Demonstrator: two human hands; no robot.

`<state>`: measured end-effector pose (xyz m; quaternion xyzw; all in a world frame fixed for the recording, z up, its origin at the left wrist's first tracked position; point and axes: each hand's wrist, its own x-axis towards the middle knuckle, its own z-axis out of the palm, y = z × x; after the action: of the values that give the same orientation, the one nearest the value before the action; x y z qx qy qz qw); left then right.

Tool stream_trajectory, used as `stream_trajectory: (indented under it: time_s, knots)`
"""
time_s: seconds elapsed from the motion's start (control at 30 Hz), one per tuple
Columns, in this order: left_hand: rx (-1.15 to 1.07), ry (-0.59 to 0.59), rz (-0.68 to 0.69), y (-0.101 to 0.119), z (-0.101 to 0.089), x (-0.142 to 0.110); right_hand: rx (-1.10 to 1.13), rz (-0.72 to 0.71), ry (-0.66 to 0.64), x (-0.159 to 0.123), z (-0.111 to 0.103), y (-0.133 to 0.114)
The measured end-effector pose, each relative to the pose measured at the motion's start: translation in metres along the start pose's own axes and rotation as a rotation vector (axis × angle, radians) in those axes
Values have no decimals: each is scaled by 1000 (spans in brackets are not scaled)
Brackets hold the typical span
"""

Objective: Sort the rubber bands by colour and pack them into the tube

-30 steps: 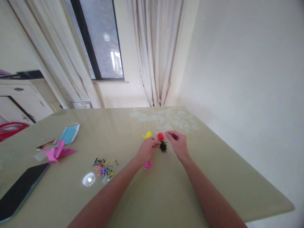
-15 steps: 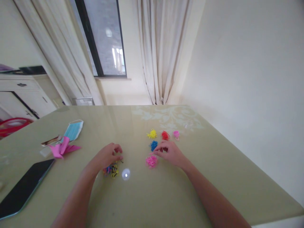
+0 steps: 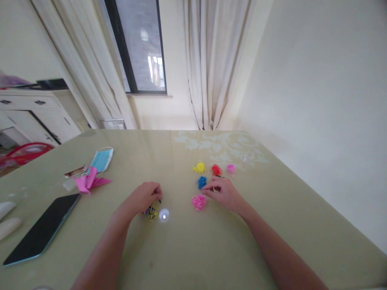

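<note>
My left hand (image 3: 148,193) is closed in a pinch over a mixed-colour pile of small rubber bands (image 3: 152,212), with a dark band (image 3: 160,201) at its fingertips. The hand partly covers that pile. Over on the right, my right hand (image 3: 222,192) has thumb and index finger brought together between a blue pile (image 3: 202,182) and a pink pile (image 3: 199,202); anything in that pinch is too small to make out. Beyond it lie a yellow pile (image 3: 199,167) and a red pile (image 3: 216,169). Part of a black band (image 3: 220,176) shows just behind the right hand.
A small pink cup-like piece (image 3: 231,169) lies right of the red pile. On the left are a black tablet-like device (image 3: 42,229), a pink folded-paper shape (image 3: 90,182) and a blue face mask (image 3: 102,160). A bright round reflection marks the glossy table (image 3: 181,249).
The view has shifted slightly. My left fingers have closed together on the dark band. The pink strand at my right fingertips no longer shows; that hand stays by the blue and pink piles.
</note>
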<state>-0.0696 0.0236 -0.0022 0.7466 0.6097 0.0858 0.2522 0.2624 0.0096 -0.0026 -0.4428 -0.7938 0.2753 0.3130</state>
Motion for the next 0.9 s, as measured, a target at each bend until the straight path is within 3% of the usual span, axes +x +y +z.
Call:
stream_trajectory:
  time_s: [0.2, 0.33, 0.43, 0.6, 0.73, 0.8, 0.9]
  knots:
    - [-545, 185, 246, 49, 3, -9, 86, -80, 169, -7, 12, -24]
    - [-774, 144, 289, 79, 24, -16, 126, -187, 232, -13, 22, -40]
    - [-856, 95, 290, 86, 35, -17, 141, -230, 239, -15, 24, -46]
    - [-809, 142, 267, 73, 21, -13, 352, -148, 314, -16, 11, -45]
    - [-323, 207, 138, 40, -4, -13, 579, -95, 394, -17, -6, -45]
    - [-138, 109, 58, 20, -12, -14, 627, -93, 435, -16, -12, -44]
    - [-64, -130, -45, -4, -14, -14, 622, -59, 453, -15, -22, -38]
